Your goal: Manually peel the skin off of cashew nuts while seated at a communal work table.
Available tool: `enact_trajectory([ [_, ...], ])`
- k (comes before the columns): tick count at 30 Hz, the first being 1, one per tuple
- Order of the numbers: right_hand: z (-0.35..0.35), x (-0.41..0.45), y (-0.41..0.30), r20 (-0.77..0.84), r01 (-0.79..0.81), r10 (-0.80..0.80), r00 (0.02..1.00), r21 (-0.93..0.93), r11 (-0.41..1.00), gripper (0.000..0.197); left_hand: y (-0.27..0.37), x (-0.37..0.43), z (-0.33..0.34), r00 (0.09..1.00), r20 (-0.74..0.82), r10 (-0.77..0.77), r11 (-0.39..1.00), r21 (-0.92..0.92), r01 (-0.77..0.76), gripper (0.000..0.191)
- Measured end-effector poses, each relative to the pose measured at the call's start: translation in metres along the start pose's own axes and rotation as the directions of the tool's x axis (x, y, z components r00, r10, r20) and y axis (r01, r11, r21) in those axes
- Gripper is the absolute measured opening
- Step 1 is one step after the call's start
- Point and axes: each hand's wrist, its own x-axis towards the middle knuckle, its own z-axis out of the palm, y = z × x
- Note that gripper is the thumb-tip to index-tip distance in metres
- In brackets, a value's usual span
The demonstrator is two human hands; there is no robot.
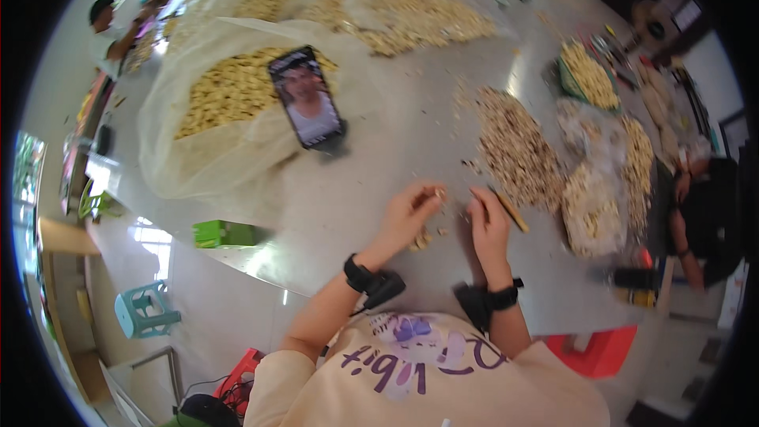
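My left hand (409,213) pinches a small pale piece (440,193) between thumb and fingertips, above the grey metal tabletop (367,190). To its right is my right hand (491,216), with thumb and index finger near each other. A slim tool with a yellowish handle (511,212) runs along the outer side of its fingers; whether the hand holds it or it lies on the table cannot be told. A few cream-coloured pieces (421,240) lie below my left hand. Past my right hand spreads a heap of brownish, nut-like pieces (516,148).
A phone (305,98) stands before an open translucent bag (160,124) of pale pieces. A green box (222,234) sits at the left edge. Rightward are a plastic bag (596,207), a filled green basket (569,80) and a person (711,219). Another person (109,35) works far left.
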Motion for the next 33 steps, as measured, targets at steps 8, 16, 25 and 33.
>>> enact_trajectory([
  [8,0.0,0.002,-0.013,0.052,0.177,-0.172,0.984,-0.102,0.979,0.019,0.005,-0.001,0.003,0.998,0.049,-0.035,0.994,-0.105,0.04,0.038],
  [16,0.002,0.003,-0.019,0.122,0.23,-0.214,0.969,-0.137,0.964,0.017,0.009,-0.001,0.0,0.997,0.05,-0.057,0.998,-0.026,0.059,0.04],
  [25,-0.002,0.005,-0.021,0.174,0.228,-0.201,0.964,-0.156,0.961,0.017,0.018,-0.002,0.003,0.999,-0.046,0.025,0.982,0.19,-0.016,0.036],
  [33,-0.001,0.004,-0.02,0.164,0.227,-0.203,0.965,-0.148,0.962,0.017,0.02,-0.002,0.003,0.997,-0.06,0.044,0.974,0.226,-0.03,0.035],
])
